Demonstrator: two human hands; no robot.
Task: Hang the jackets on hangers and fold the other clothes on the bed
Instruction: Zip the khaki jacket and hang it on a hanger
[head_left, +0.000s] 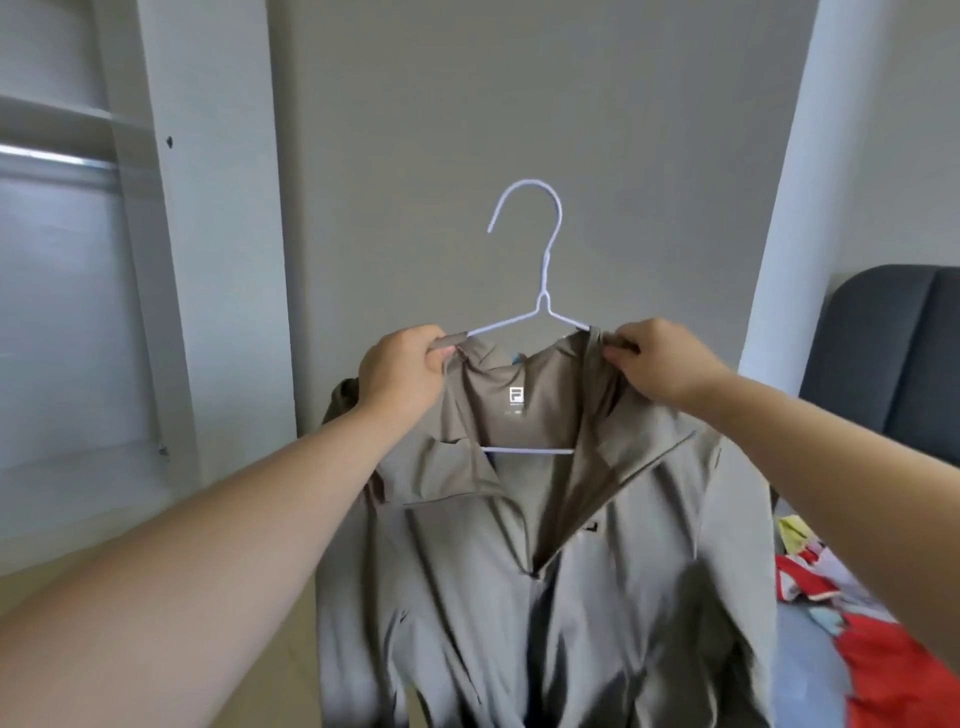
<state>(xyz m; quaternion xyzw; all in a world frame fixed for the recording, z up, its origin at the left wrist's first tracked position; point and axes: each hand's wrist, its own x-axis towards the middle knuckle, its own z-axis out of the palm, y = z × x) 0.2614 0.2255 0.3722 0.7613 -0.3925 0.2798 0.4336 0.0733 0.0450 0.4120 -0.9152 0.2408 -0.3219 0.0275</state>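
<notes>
A grey-brown jacket (519, 597) hangs in front of me on a white wire hanger (540, 291), whose hook points up and left. The hanger's arms run inside the jacket's shoulders and its bottom bar shows through the open neck. My left hand (402, 371) grips the jacket's left shoulder at the collar. My right hand (660, 364) pinches the right shoulder fabric over the hanger's end. The front is partly unzipped and the lower part hangs down out of view.
An open white wardrobe with a metal rail (57, 158) stands at the left. A grey wall panel (519, 104) is straight ahead. At the right lie a dark padded headboard (893, 353) and red and yellow clothes (883, 660) on the bed.
</notes>
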